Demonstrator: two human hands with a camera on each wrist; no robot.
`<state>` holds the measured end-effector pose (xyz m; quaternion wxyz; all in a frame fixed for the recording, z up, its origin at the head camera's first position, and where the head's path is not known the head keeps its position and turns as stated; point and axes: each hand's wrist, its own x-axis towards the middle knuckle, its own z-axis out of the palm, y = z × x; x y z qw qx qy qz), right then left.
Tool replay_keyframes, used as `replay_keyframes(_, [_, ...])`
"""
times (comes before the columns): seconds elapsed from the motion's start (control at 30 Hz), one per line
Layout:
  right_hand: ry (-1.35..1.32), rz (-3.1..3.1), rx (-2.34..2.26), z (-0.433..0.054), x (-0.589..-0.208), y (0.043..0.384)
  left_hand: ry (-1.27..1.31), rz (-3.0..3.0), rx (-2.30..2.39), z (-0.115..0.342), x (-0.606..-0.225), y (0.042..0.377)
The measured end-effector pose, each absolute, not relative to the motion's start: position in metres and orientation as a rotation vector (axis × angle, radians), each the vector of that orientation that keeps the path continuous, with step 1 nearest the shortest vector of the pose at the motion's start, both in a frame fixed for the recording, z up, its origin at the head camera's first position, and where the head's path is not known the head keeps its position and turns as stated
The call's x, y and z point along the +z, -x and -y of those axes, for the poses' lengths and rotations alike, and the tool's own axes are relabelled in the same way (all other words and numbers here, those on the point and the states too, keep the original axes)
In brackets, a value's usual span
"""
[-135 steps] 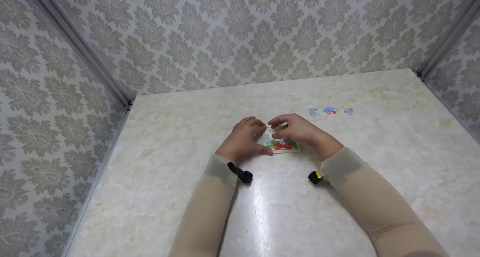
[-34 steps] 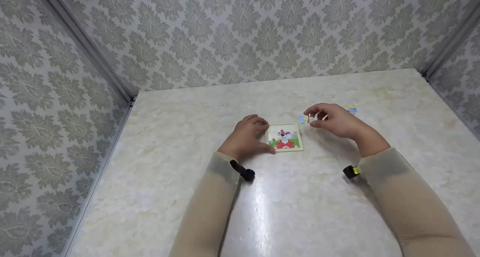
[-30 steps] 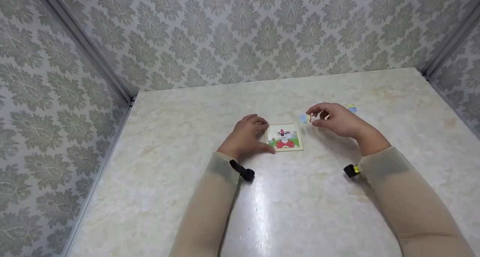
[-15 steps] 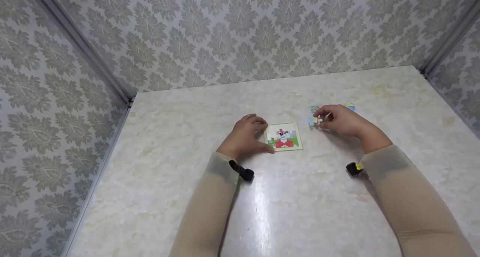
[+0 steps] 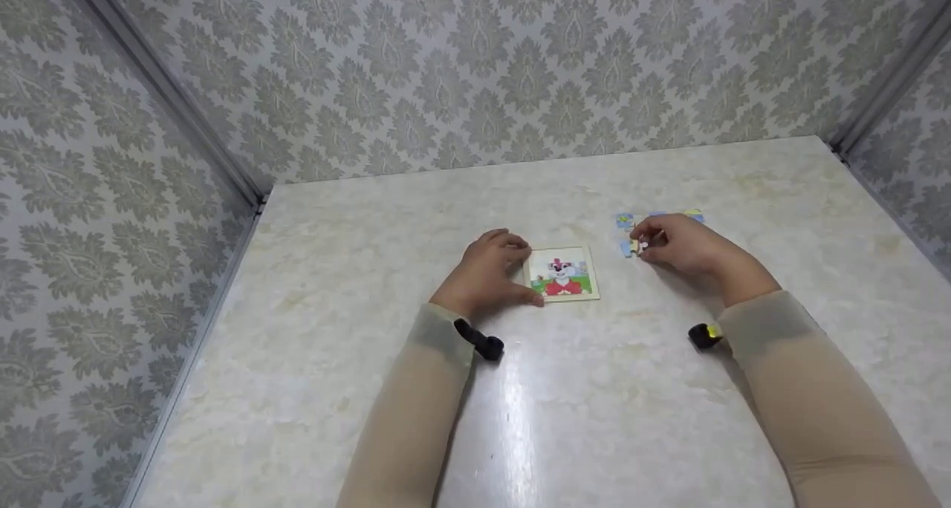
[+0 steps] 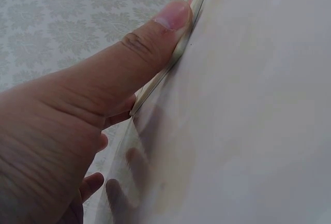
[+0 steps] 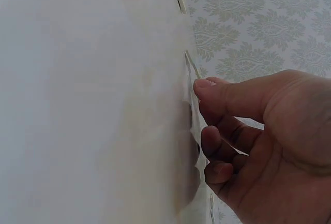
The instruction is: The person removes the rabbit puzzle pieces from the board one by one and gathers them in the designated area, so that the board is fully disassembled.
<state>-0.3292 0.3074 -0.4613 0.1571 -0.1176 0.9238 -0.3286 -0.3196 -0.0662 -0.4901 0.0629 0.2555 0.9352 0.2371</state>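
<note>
A small square puzzle board (image 5: 562, 297) with a pale frame lies on the table. It shows a white cartoon animal in red, with a bare pale strip along its top. My left hand (image 5: 492, 270) grips the board's left side, thumb at the lower-left corner and fingers at the upper left. To the right, my right hand (image 5: 687, 248) pinches a blue and yellow puzzle piece (image 5: 628, 249) at the table surface. Just behind it lie a blue-green puzzle piece (image 5: 623, 219) and a yellow-topped blue piece (image 5: 695, 215); another between them is mostly hidden by the hand.
The pale marbled table (image 5: 356, 270) reaches back to a patterned wall (image 5: 475, 62). Further patterned panels stand at the left and right. A black wrist camera (image 5: 488, 346) sits at the left cuff, another black camera (image 5: 703, 336) at the right cuff.
Earlier my right hand was over the board; it has since moved right. Over the last second it carried the pinched piece further right and nearer me, below the row. The left hand has stayed put.
</note>
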Motion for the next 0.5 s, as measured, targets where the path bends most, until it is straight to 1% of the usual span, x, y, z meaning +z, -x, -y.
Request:
replay_keyframes(0.23, [0.337,-2.636,-0.934,-0.307,-0.461,0.331,-0.775,-2.829,0.694,0.067,-0.488,0.318])
replay_keyframes(0.5, [0.273,-2.623,-1.001,-0.303,-0.452,0.328,-0.789,-2.838,0.689,0.066,-0.490,0.321])
